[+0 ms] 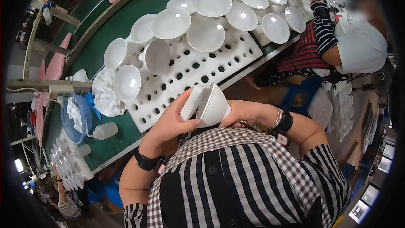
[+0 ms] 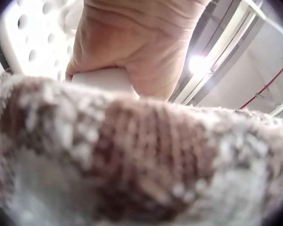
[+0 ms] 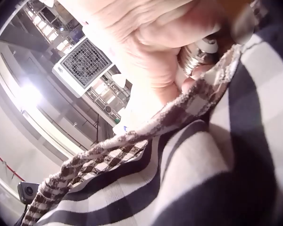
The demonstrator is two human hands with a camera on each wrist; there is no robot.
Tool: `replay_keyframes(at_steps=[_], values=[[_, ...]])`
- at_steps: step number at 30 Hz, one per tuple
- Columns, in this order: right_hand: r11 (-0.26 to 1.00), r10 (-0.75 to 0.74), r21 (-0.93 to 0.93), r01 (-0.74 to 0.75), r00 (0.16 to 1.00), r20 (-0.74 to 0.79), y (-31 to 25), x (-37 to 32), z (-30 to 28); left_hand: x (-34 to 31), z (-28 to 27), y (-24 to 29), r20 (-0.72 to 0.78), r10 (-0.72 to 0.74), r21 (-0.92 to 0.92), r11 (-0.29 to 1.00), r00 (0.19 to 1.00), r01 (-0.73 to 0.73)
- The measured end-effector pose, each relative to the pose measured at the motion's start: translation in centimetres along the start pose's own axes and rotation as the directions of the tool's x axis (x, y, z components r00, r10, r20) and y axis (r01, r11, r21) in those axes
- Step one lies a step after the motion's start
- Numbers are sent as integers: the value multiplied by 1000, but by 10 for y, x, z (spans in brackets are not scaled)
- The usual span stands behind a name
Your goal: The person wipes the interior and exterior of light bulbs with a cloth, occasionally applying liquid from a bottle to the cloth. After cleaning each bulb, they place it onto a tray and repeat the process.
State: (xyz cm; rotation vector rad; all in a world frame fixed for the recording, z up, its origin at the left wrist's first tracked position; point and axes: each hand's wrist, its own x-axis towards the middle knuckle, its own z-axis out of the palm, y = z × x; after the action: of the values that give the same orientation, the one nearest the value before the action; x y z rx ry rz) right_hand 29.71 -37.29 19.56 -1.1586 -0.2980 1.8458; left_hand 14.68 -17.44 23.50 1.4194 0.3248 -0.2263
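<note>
In the head view my left hand (image 1: 171,120) grips a thick white piece (image 1: 193,102) beside the face of a white cone-shaped lamp (image 1: 215,109). A narrow dark gap shows between the two. My right hand (image 1: 240,112) holds the lamp from its narrow end, close to the checked apron. The right wrist view shows that hand (image 3: 151,47) curled round a ribbed metal screw base (image 3: 196,57). Part of a smooth white thing (image 2: 105,80) shows under my left hand (image 2: 132,42) in the left wrist view; the fingertips there are hidden.
A white board (image 1: 166,88) with round holes holds several white lamps (image 1: 171,23) on the green table (image 1: 120,130). At left are a blue basket (image 1: 87,118), a white cloth (image 1: 107,93) and a plastic bottle (image 1: 105,131). Another person (image 1: 358,42) works at the upper right.
</note>
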Motion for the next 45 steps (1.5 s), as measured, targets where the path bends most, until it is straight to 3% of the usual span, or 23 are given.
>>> replay_keyframes(at_steps=[2, 4, 8, 13, 17, 19, 22, 24, 25, 27, 28, 34, 35, 39, 41, 45], values=[[1000, 7, 8, -7, 1000, 19, 2, 0, -1, -1, 0, -1, 10, -10, 10, 1000, 1000, 10], [1000, 12, 15, -12, 999, 37, 2, 0, -1, -2, 0, -3, -1, -50, -123, 991, 999, 49], [1000, 15, -18, -14, 999, 43, 0, -2, 3, -6, 0, -6, -8, -57, -114, 992, 998, 56], [1000, 9, -23, -8, 1000, 27, 0, -5, 11, -5, 5, -1, -48, 49, 35, 998, 998, -48], [962, -86, -266, 54, 991, -107, 0, -7, 28, 5, 5, 13, -36, 42, 56, 998, 998, -40], [925, -142, -371, 74, 977, -157, 0, -7, 32, 10, 5, 16, -25, -15, -55, 998, 1000, 14], [955, -94, -295, 39, 981, -172, 0, -10, 29, 7, 4, 9, -26, -8, 7, 1000, 1000, 8], [996, 31, -88, -34, 999, -36, 1, -9, 20, -3, 3, 1, -17, 14, 82, 997, 1000, -12], [996, 26, -84, -29, 999, -40, 4, -7, 16, -7, 4, -3, -6, 32, 152, 988, 999, -31], [999, 47, -9, -47, 999, 8, 9, -5, 11, -11, 6, -9, -9, 0, 73, 997, 1000, 0], [999, 46, -8, -46, 999, 9, 9, -5, 12, -12, 6, -9, -18, -30, -10, 1000, 999, 30], [993, 5, -121, -5, 1000, -8, 11, 3, 19, 13, 8, 10, -46, 23, 22, 999, 999, -22], [993, 7, -117, -6, 1000, 7, 10, 3, 20, 15, 7, 8, -35, 1, -56, 998, 999, -3], [996, 50, -70, -49, 999, 20, 8, 3, 13, -3, -2, -12, 2, 90, 85, 992, 996, -90], [998, 48, -36, -48, 999, 17, 11, 4, 11, -13, 2, -16, -36, -40, -27, 999, 999, 40], [997, 56, -59, -55, 998, 14, 10, 8, 13, 3, 0, -12, -56, 26, -89, 996, 998, -31]])
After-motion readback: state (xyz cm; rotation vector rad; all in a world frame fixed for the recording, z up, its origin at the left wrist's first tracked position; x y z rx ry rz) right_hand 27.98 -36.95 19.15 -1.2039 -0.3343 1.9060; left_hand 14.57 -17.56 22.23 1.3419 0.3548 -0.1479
